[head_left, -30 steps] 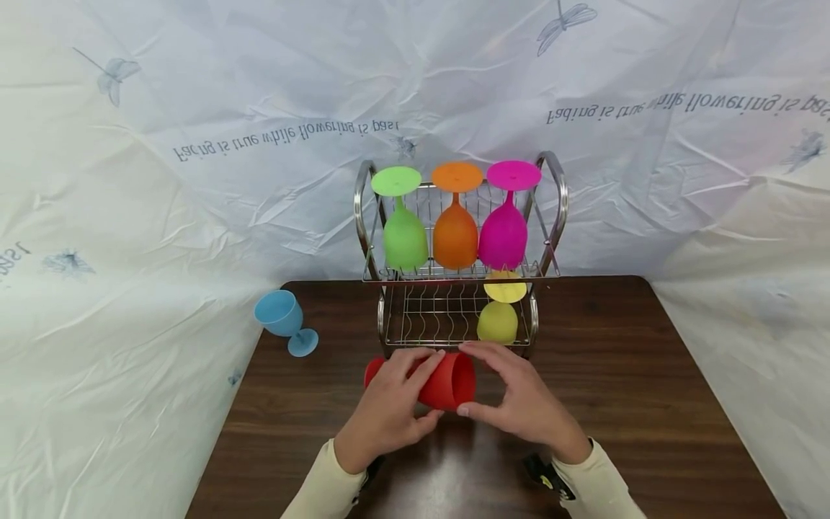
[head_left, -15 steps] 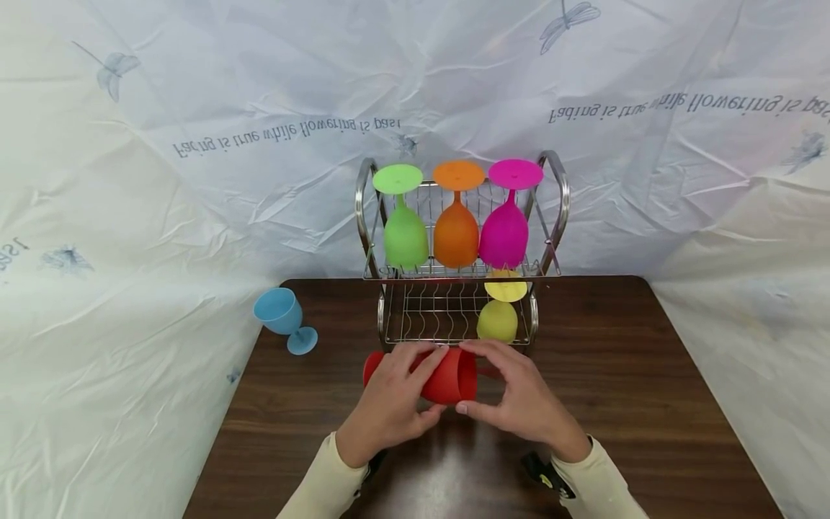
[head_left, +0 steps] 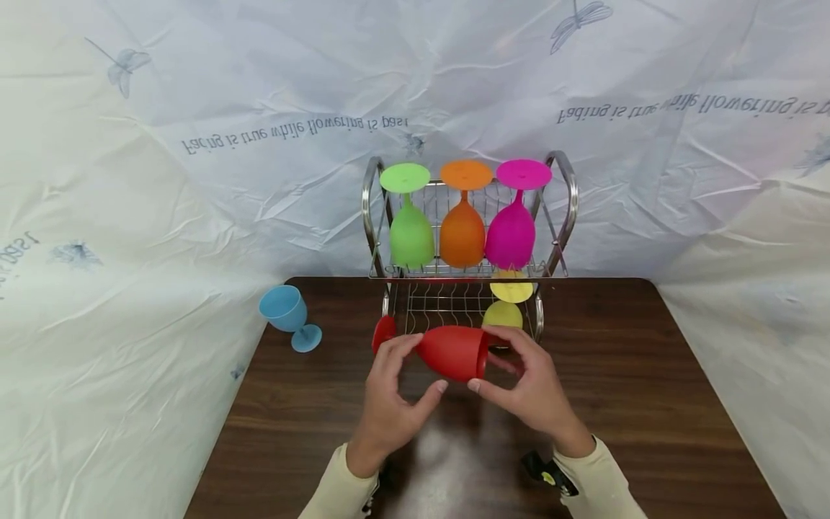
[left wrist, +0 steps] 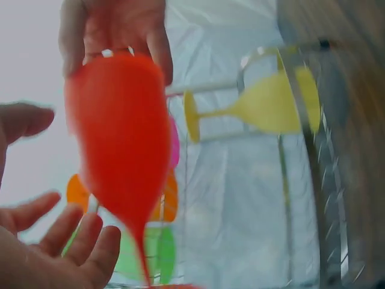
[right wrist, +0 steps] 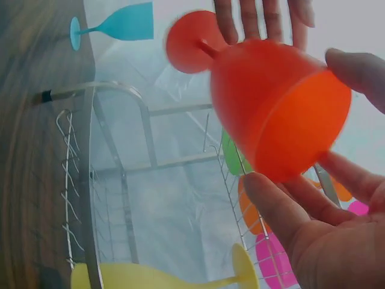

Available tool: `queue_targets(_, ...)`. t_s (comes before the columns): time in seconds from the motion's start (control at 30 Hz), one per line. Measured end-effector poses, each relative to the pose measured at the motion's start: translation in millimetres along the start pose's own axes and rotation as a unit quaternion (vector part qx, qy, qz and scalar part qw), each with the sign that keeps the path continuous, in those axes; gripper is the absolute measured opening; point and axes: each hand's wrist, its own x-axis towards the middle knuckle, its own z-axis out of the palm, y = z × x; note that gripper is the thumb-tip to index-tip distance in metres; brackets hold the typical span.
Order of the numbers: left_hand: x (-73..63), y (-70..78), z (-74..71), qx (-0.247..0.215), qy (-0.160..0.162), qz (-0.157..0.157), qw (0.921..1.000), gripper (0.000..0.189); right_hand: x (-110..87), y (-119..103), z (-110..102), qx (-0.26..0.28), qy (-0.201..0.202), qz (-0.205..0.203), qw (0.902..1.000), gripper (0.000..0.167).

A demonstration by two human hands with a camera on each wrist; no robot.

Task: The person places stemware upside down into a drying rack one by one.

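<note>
A red plastic goblet (head_left: 452,352) lies on its side in front of the rack, bowl to the right and foot to the left. My right hand (head_left: 533,386) grips the bowl at its rim, thumb on one side and fingers on the other. Around the stem end, my left hand (head_left: 394,407) is spread, its thumb apart from the bowl. The left wrist view shows the left fingers (left wrist: 90,241) loosely bent beside the goblet, with a gap between. In the right wrist view the goblet's open mouth (right wrist: 307,123) faces the right palm.
A two-tier metal rack (head_left: 570,205) holds upside-down green (head_left: 411,238), orange (head_left: 462,236) and magenta goblets (head_left: 511,236) on top. A yellow goblet (head_left: 503,315) sits at the lower tier's right. A blue goblet (head_left: 285,308) lies on the wooden table (head_left: 622,389) at the left.
The red goblet has risen toward the rack and slightly right, its rim still in the right hand. My left hand has loosened from the bowl and spread around the stem end.
</note>
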Motion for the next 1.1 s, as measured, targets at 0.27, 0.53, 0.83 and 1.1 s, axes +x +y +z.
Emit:
queue_targets(0.27, -4.8, 2.3, 11.8, -0.249, 0.057, -0.178, 0.9503, 0.048, 1.9, 2, 1, 0.127, 0.032, 0.041, 0.9906, 0.073)
queue_targets(0.53, 3.1, -3.9, 15.8, -0.445, 0.031, -0.238, 0.8629, 0.06, 0.3, 4, 6, 0.256, 0.023, 0.055, 0.9649, 0.067)
queue_targets(0.83, 8.7, -7.1, 19.6, -0.521, 0.034, -0.218, 0.8249, 0.057, -2.9, 7, 14, 0.307, 0.014, 0.067, 0.9492, 0.068)
queue_targets(1.1, 14.0, -11.3, 21.3, -0.553, 0.02, -0.21, 0.8059, 0.058, -2.2, 11, 16, 0.305, 0.02, 0.063, 0.9501, 0.066)
